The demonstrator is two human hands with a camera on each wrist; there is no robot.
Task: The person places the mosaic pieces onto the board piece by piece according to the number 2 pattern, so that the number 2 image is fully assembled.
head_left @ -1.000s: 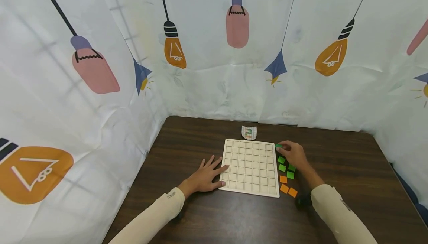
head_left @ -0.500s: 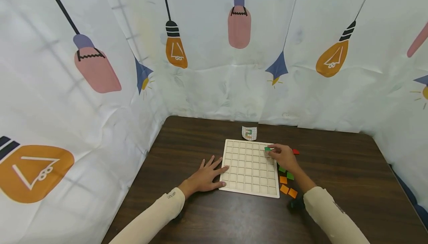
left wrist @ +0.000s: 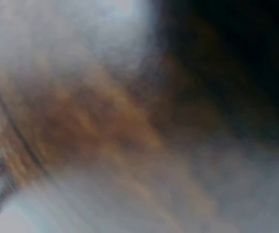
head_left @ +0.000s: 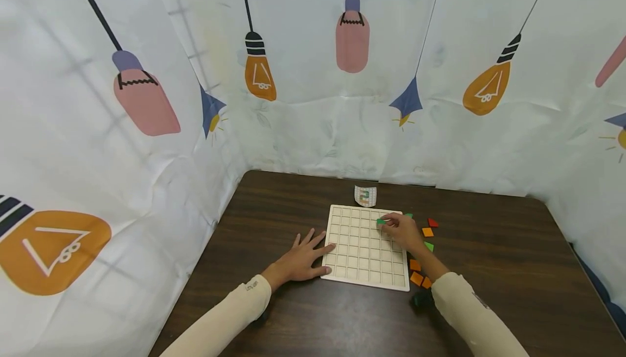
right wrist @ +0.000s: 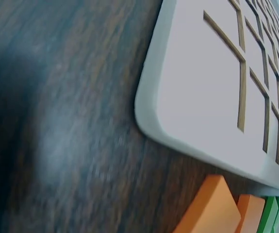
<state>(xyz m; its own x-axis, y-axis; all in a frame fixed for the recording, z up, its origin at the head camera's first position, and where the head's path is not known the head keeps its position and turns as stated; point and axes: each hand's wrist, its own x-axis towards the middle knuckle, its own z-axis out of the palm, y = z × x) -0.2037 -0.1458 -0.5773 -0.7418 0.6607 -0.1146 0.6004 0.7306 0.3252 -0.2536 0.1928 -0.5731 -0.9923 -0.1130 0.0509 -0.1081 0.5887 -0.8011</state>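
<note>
A pale wooden board (head_left: 365, 286) with a grid of square cells lies on the dark table. My left hand (head_left: 304, 256) rests with spread fingers at the board's left edge, its thumb and a fingertip over the rim. Over the upper right cells, my right hand (head_left: 402, 231) pinches a small green tile (head_left: 381, 221) between thumb and fingers. In the right wrist view the board's near corner (right wrist: 178, 111) shows, with orange tiles (right wrist: 212, 208) and green tiles (right wrist: 270, 213) along its side; the hand itself is out of that view. The left wrist view is mostly blurred.
Right of the board lie orange tiles (head_left: 416, 278), another orange tile (head_left: 427, 232), a green tile (head_left: 429, 246) and a red triangular piece (head_left: 432, 222). A small card (head_left: 365, 196) with a coloured grid pattern lies behind the board. A printed cloth (head_left: 313, 129) hangs beyond the table.
My right hand has picked up a green tile from beside the board's upper right corner and carried it left over the grid. The left hand has stayed put.
</note>
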